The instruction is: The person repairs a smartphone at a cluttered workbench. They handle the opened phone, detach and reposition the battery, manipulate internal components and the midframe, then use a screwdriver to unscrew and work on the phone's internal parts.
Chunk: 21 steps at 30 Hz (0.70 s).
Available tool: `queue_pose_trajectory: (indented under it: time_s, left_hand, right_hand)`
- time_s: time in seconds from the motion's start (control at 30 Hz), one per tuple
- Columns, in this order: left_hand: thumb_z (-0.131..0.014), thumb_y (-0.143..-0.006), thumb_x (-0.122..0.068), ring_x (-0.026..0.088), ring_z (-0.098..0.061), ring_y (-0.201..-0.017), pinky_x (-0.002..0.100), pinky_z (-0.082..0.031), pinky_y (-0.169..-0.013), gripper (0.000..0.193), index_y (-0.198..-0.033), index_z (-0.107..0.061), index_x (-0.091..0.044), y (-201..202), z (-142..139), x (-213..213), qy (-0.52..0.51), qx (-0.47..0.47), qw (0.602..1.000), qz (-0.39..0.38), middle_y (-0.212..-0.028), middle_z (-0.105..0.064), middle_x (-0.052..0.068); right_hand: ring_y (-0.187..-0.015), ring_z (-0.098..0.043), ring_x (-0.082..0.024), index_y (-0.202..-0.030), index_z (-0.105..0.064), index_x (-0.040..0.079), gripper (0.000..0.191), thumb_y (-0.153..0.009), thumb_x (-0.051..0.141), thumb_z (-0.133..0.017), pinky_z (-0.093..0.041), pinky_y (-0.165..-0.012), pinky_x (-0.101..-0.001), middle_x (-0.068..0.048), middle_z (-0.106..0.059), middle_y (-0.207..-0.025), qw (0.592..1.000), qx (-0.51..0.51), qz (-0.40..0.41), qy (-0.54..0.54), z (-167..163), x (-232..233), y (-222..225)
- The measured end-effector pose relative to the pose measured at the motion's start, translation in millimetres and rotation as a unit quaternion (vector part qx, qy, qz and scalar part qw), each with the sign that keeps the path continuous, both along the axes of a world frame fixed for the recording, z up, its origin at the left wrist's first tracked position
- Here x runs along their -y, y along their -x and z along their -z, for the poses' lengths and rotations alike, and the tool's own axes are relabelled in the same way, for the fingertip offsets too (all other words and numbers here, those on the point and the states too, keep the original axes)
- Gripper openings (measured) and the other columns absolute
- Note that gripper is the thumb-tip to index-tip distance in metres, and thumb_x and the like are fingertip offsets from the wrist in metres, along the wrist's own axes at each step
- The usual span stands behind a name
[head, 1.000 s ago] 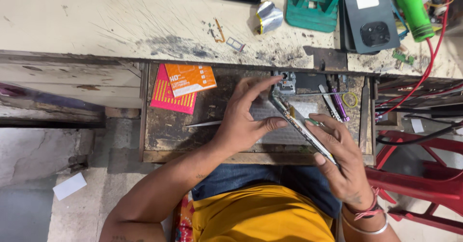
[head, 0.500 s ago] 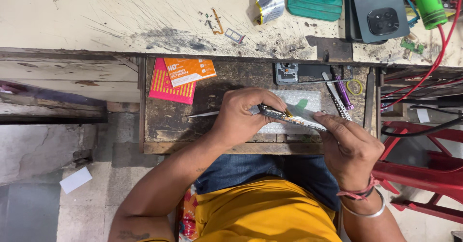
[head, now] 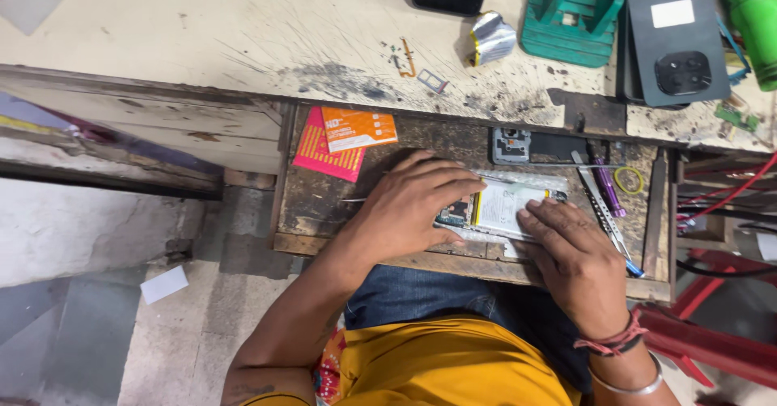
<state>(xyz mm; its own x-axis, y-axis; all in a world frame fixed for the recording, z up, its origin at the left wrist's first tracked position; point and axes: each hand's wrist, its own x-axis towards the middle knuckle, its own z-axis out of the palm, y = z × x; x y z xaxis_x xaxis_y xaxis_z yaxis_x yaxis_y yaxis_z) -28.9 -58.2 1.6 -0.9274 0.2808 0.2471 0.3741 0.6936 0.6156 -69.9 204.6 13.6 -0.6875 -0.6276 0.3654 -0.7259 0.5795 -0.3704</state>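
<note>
An opened phone (head: pixel 506 204) with its pale battery showing lies flat in a pulled-out wooden drawer (head: pixel 307 204). My left hand (head: pixel 409 208) covers its left end, fingers curled over the circuit board. My right hand (head: pixel 575 252) presses flat on its right and near edge. A thin metal tool (head: pixel 356 199) pokes out from under my left hand.
Orange and pink card packs (head: pixel 344 139), a small grey phone part (head: pixel 510 143), tweezers (head: pixel 599 204), a purple tool (head: pixel 609 191) and a yellow rubber band (head: pixel 627 179) share the drawer. On the bench above: a dark phone back cover (head: pixel 676 42), green holder (head: pixel 571 21), foil scrap (head: pixel 491 38). Red cables (head: pixel 716 204) at right.
The phone was held tilted up between both hands; now it lies flat in the drawer with both hands pressed on it.
</note>
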Motion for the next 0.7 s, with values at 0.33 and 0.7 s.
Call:
queue_pose_trajectory:
  time_s: [0.33,0.7]
  left_hand:
    - [-0.091,-0.067,-0.037,0.031,-0.051,-0.137,0.053,-0.031,-0.121,0.093,-0.146,-0.05,-0.01,-10,9,-7,0.014,-0.03,0.999,-0.036,-0.148,-0.055,0.014]
    - [-0.091,-0.067,-0.036,0.031,-0.057,-0.132,0.05,-0.037,-0.119,0.09,-0.144,-0.054,-0.009,-24,3,-16,0.007,-0.04,0.998,-0.04,-0.141,-0.061,0.014]
  right_hand:
    - [-0.135,-0.049,-0.044,-0.133,-0.059,0.005,0.069,-0.074,0.033,-0.079,-0.041,-0.112,-0.0524,-0.023,-0.054,-0.142,0.997,-0.012,-0.05,-0.058,-3,-6,16]
    - [-0.127,-0.052,-0.044,-0.139,-0.054,0.005,0.071,-0.08,0.039,-0.073,-0.042,-0.105,-0.0506,-0.021,-0.056,-0.139,0.996,0.046,-0.054,-0.046,-1,-17,12]
